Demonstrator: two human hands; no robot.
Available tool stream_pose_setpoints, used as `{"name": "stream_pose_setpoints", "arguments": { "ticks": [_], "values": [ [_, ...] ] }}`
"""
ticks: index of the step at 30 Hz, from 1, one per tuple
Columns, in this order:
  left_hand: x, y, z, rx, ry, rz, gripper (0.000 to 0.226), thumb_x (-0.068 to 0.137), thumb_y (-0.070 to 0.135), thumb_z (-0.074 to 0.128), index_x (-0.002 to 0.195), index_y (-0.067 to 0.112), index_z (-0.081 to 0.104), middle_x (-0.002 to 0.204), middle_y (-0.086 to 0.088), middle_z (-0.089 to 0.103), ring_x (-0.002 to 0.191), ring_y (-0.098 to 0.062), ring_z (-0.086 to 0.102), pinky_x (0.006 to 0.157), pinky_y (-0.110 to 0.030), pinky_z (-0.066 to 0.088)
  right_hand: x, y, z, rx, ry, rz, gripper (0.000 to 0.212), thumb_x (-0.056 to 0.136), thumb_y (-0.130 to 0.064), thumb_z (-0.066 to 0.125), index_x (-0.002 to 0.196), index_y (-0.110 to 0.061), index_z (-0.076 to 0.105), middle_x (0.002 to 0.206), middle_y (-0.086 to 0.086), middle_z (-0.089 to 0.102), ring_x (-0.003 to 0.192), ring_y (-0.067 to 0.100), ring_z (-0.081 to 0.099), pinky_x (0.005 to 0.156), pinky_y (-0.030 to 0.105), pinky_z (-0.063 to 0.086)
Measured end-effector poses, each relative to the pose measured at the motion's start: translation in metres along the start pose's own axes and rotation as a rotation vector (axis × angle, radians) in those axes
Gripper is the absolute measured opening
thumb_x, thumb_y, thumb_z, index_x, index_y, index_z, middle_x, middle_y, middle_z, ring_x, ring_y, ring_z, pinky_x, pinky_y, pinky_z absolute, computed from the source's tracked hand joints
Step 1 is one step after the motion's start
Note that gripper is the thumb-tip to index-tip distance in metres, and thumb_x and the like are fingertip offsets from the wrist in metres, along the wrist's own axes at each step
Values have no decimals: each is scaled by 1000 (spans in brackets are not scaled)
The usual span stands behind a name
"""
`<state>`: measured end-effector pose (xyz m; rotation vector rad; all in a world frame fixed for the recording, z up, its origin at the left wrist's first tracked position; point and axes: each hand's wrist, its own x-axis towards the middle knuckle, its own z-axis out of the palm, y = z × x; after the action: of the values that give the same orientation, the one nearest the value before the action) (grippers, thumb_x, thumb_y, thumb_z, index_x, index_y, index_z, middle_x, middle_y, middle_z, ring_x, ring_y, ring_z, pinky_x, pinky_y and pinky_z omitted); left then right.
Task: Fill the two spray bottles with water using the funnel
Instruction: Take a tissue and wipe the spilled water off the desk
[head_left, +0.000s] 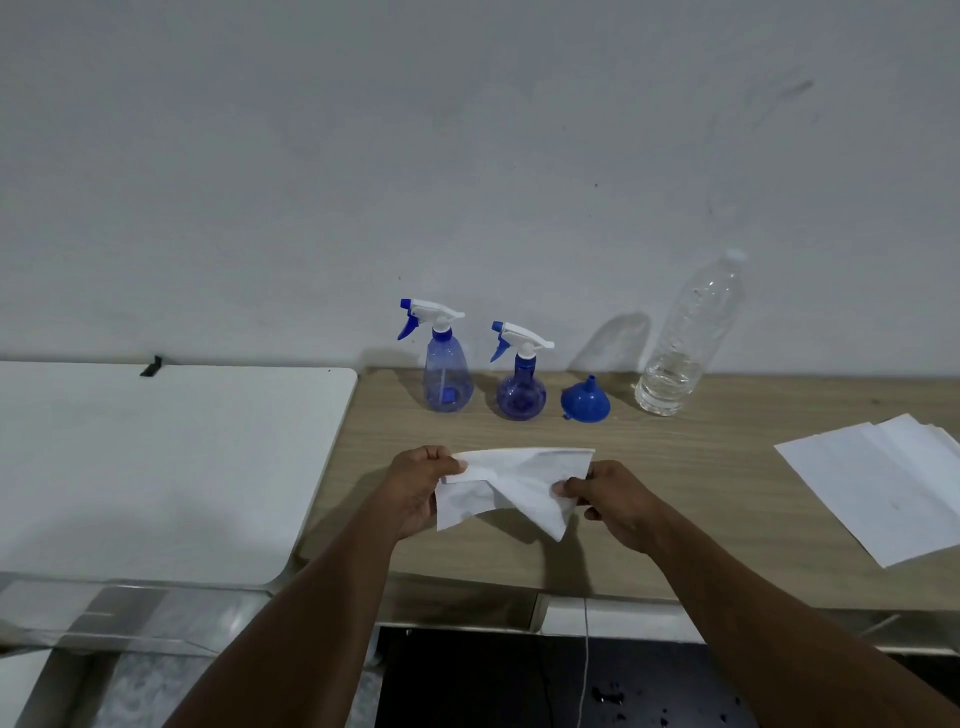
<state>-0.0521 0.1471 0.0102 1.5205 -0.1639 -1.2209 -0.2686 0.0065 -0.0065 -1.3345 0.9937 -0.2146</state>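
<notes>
Head view: a paper towel is pinched by left hand and right hand; near the table's back edge, the capped spray bottles could be toppled by careless wiping.

Left hand and right hand extended forward, fingers pinched.

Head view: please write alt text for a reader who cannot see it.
Both hands, left hand and right hand, hold a white tissue above a wooden table. Behind stand two spray bottles, an upturned funnel and a water bottle.
</notes>
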Motion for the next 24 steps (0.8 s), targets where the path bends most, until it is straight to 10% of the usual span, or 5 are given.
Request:
{"name": "stream_pose_setpoints", "arguments": {
  "ticks": [4, 12, 24],
  "values": [
    [3, 0, -2, 53, 10, 2, 17, 86, 0, 71, 98, 8, 62, 108, -17, 65, 91, -32, 63, 73, -38, 56, -1, 1, 3, 96, -23, -25, 24, 96, -8, 59, 116, -19, 65, 116, 7, 71, 108, 28, 64, 96, 44, 49],
    [7, -8, -22, 188, -19, 27, 45, 83, 5, 75, 123, 16, 59, 118, -13, 63, 105, -36, 62, 86, -49, 58, -10, -9, 6, 0, -10, -196, 25, 98, 0, 49, 87, -12, 67, 90, 7, 69, 82, 23, 66, 61, 30, 54],
    [6, -21, -39, 66, -100, -80, 48, 85, 41, 74, 119, 7, 67, 118, -17, 70, 111, -35, 66, 97, -46, 53, -4, -21, 8, -8, -147, -26, 26, 91, -10, 54, 98, -3, 77, 117, 9, 70, 107, 34, 62, 84, 38, 58]
  ]
}}
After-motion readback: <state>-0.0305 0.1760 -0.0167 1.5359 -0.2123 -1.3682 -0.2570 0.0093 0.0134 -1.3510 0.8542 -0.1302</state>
